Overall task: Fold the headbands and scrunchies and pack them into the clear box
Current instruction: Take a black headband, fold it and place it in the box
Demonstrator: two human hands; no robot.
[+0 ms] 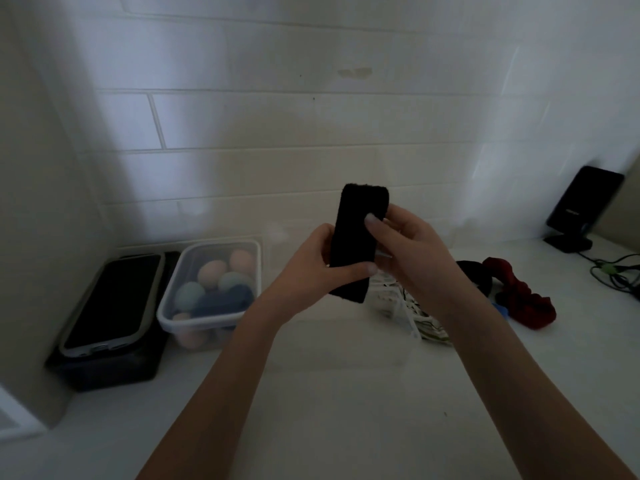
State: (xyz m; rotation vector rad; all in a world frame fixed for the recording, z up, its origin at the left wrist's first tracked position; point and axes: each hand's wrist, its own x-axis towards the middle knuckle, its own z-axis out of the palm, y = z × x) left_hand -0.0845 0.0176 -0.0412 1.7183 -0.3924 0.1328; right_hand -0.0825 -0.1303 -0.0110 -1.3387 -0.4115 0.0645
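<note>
Black headband (356, 233) folded flat, upright – clear box (211, 289) w/ pastel scrunchies, left.

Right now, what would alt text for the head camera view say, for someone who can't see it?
Two bare hands, left hand and right hand, hold a folded black headband upright above a white counter. To the left sits a clear box of pastel items; to the right lies a red scrunchie.

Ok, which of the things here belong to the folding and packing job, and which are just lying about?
Part of the job:
black headband, held by left hand and right hand
red scrunchie
clear box, already holding pastel items

Just lying about:
phone on dark box
black stand
cables
</note>
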